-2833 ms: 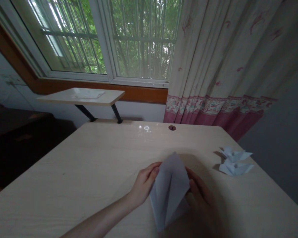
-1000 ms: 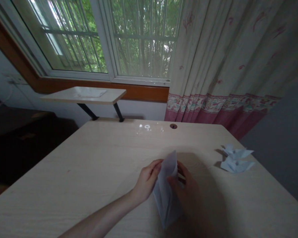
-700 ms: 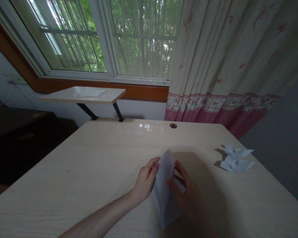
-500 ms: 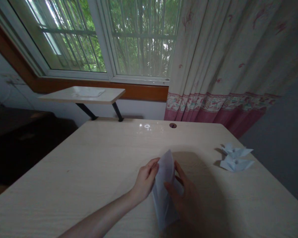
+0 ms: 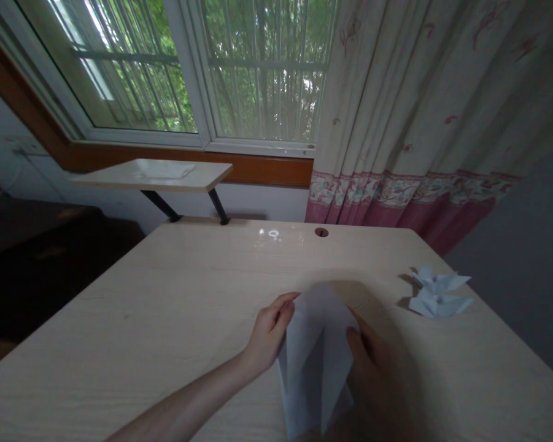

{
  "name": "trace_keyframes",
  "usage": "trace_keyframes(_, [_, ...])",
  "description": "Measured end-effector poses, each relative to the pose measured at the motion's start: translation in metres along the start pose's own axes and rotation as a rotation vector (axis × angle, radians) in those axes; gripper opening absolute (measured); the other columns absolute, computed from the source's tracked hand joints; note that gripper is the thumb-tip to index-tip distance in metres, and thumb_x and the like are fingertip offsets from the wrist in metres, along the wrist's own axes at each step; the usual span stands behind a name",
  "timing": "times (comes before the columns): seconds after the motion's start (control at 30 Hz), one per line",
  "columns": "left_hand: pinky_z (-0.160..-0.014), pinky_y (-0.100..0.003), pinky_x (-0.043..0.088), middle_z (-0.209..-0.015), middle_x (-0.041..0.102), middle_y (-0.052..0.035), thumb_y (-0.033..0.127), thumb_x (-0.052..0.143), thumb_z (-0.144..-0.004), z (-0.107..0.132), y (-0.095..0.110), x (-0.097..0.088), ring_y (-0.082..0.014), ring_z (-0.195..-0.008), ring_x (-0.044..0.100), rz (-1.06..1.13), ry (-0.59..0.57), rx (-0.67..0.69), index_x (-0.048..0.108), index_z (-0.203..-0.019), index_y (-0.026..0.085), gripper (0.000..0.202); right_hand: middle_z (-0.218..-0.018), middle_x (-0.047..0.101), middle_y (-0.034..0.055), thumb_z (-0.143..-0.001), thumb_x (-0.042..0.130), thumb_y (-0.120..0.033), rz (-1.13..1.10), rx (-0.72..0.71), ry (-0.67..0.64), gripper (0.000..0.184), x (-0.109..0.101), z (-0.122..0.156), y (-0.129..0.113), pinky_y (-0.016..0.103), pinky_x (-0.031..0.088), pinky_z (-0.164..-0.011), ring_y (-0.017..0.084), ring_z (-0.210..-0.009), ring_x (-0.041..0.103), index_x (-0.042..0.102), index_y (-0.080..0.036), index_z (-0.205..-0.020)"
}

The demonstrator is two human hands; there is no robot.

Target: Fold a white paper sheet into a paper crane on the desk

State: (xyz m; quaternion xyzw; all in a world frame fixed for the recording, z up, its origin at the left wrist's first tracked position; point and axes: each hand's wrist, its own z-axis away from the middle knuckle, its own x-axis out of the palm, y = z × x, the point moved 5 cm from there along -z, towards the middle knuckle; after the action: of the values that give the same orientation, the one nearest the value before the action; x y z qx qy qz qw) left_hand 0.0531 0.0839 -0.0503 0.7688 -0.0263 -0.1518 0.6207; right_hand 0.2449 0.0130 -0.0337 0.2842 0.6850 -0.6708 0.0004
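Both hands are working a pale paper sheet (image 5: 315, 359) low in the middle of the view, just above the near part of the bench (image 5: 166, 307). The left hand (image 5: 269, 331) is coming in from the lower left, its grip clamped on the sheet's left edge, fingertips curling onto the paper. The right hand (image 5: 377, 377) is sitting in deep shadow on the other side, its thumb pressing on the sheet's right edge, so that grip is closed on the paper too. The sheet is looking thin and matte, bluish white, already creased: long folds are running lengthwise and narrowing it towards a point at the bottom of the picture.

Well off to the right, near the bench's edge, two small folded paper figures (image 5: 438, 294) of the same pale stock are lying together, their pointed flaps sticking out.

The bench is showing a smooth light wood-grain top with a round cable hole (image 5: 321, 232) near its far edge. Behind it a small bracketed shelf (image 5: 156, 175) is jutting out under a barred window (image 5: 258, 67) with green leaves outside, and a cream curtain (image 5: 418, 92) with a pink patterned hem is hanging on the right. The room is looking dim.
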Motion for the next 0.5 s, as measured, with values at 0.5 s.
trace_keyframes(0.5, [-0.082, -0.026, 0.046, -0.106, 0.072, -0.0051, 0.031, 0.047, -0.093, 0.0010, -0.0010, 0.0016, -0.0202, -0.093, 0.064, 0.055, -0.054, 0.024, 0.068, -0.112, 0.017, 0.032, -0.082, 0.075, 0.0068, -0.080, 0.053, -0.052, -0.078, 0.163, -0.037, 0.044, -0.0029, -0.0003, 0.0057, 0.033, 0.054, -0.064, 0.026, -0.074, 0.070, 0.072, -0.021, -0.105])
